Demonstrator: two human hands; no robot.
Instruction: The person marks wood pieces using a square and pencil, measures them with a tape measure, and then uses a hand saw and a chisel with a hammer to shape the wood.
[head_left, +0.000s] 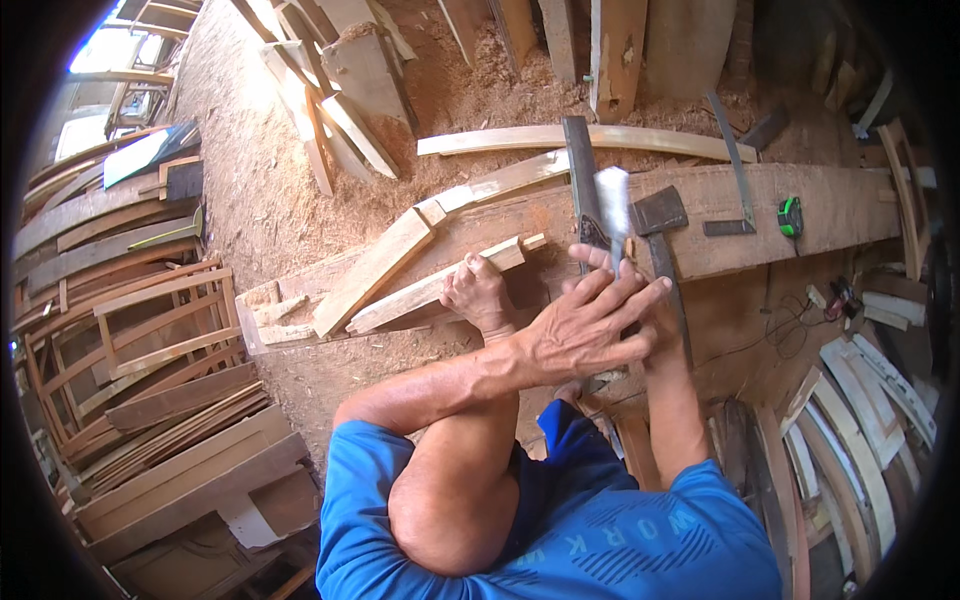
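Note:
My left hand [590, 325] lies across the front of my right hand [658, 325], its fingers stretched out and apart. My right hand is closed around the metal shank of a chisel-like tool, partly hidden behind the left. The tool's whitish handle [613, 203] points away from me and is smeared by motion; its tip is hidden. Just right of it, a dark mallet [660, 211] lies on the wide plank [830, 180]. A dark wooden bar [579, 170] lies to its left. My bare foot [478, 297] presses on a pale wooden piece with a tenon [440, 285].
A try square [735, 225] and a green-and-black tape measure [790, 217] lie on the plank's right side. A joined, angled wooden piece [380, 265] rests at left. Beyond is a long curved strip [590, 137] among shavings. Stacked frames [130, 350] and curved pieces [840, 430] flank me.

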